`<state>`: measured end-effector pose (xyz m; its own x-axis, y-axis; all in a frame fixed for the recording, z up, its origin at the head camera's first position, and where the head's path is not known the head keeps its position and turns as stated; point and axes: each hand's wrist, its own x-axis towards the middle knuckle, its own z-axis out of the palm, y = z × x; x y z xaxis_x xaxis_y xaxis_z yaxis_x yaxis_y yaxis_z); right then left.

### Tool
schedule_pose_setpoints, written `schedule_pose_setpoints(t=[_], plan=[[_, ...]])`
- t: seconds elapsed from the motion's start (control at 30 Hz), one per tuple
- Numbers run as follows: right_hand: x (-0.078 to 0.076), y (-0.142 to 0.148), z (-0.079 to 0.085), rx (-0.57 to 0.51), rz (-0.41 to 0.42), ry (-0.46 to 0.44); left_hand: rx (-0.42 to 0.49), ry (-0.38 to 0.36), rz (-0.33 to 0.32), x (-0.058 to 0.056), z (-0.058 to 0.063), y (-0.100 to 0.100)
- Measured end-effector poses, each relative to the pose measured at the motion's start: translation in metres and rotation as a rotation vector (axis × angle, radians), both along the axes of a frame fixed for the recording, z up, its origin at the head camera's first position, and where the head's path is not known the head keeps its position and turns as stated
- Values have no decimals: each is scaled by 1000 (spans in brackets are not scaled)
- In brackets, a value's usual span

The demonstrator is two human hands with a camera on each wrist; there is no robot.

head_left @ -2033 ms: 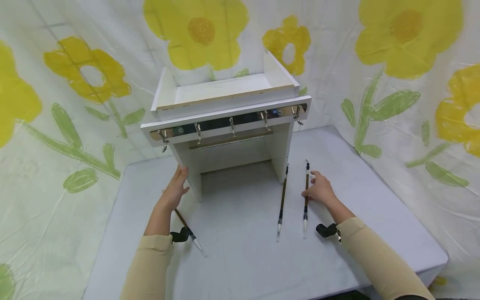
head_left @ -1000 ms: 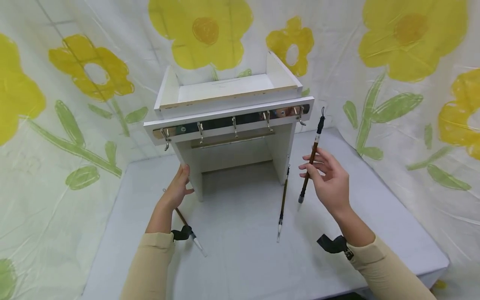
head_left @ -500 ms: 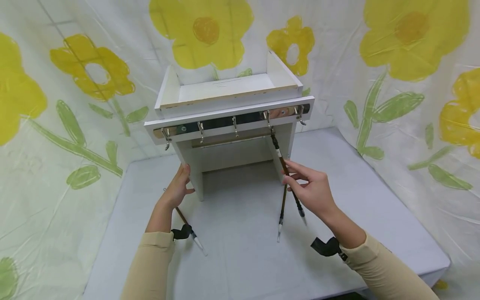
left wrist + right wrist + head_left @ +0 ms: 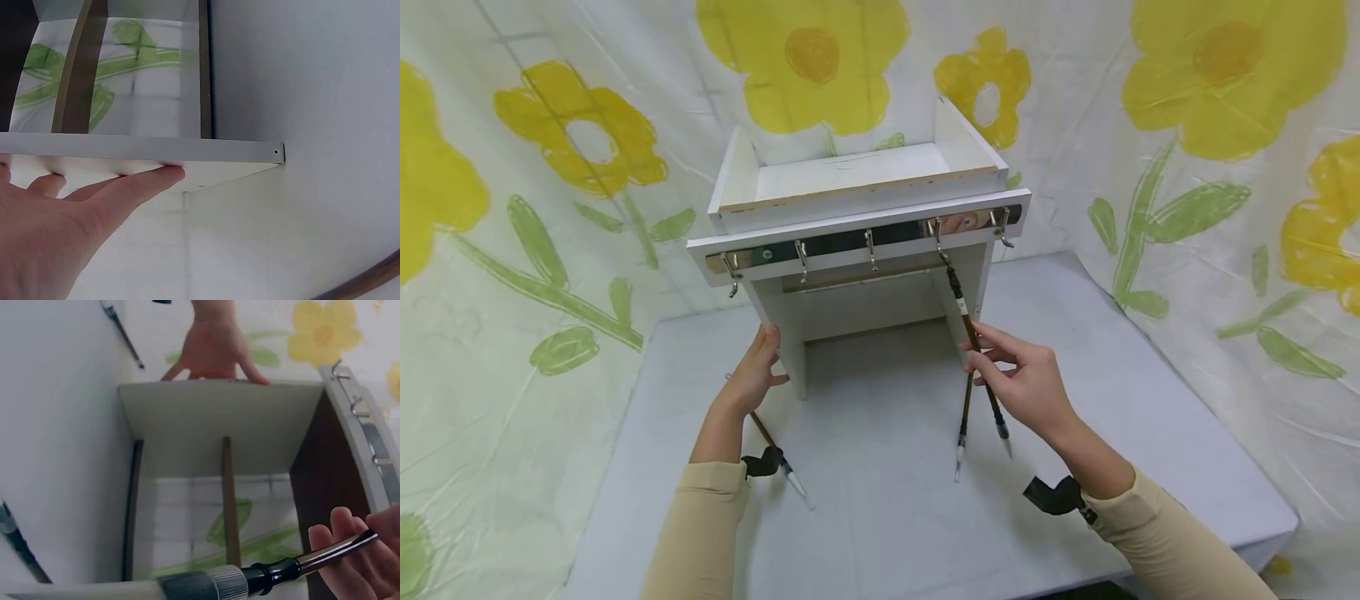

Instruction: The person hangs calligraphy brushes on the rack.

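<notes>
My right hand (image 4: 1026, 379) pinches a calligraphy brush (image 4: 967, 323) by its brown handle, bristle end down. The brush's top loop meets the tip of a metal hook (image 4: 938, 240), fourth from the left on the rail (image 4: 842, 244); whether it goes around the hook I cannot tell. That rail runs along the front of a white shelf unit (image 4: 857, 179). With fairly straight fingers, my left hand (image 4: 748, 382) rests against the outside of the shelf's left side panel (image 4: 231, 150). In the right wrist view, the held brush (image 4: 275, 572) crosses the lower edge.
A second calligraphy brush (image 4: 962, 437) lies on the table behind the held one, its upper part partly covered by my right hand. Another brush (image 4: 778, 454) lies beside my left wrist. The white-covered table (image 4: 880, 517) meets a flower-printed curtain (image 4: 625, 275) at back and sides.
My right hand took the brush from the table, lifted it, and carried it left to the fourth hook. Over the last half second it barely moved. My left hand stayed on the shelf.
</notes>
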<state>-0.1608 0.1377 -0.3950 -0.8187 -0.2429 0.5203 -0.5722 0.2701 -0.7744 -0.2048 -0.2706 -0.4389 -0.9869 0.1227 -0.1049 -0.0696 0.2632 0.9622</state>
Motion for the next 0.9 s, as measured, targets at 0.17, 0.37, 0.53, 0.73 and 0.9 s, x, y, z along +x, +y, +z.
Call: schedule_pose_setpoints(t=[0.17, 0.37, 0.53, 0.73, 0.9], plan=[[0, 0, 0, -24, 15, -49, -18, -5, -1, 0, 1, 0], [-2, -1, 1, -37, 20, -66, -19, -8, 3, 0, -1, -1], [-4, -1, 0, -35, 24, -87, -11, -14, -3, 2, -3, -2], [-6, -1, 2, -22, 19, -86, -13, -12, -11, 4, -1, 0], [-7, 0, 4, -17, 5, -75, -18, -8, -13, 4, 1, 1]])
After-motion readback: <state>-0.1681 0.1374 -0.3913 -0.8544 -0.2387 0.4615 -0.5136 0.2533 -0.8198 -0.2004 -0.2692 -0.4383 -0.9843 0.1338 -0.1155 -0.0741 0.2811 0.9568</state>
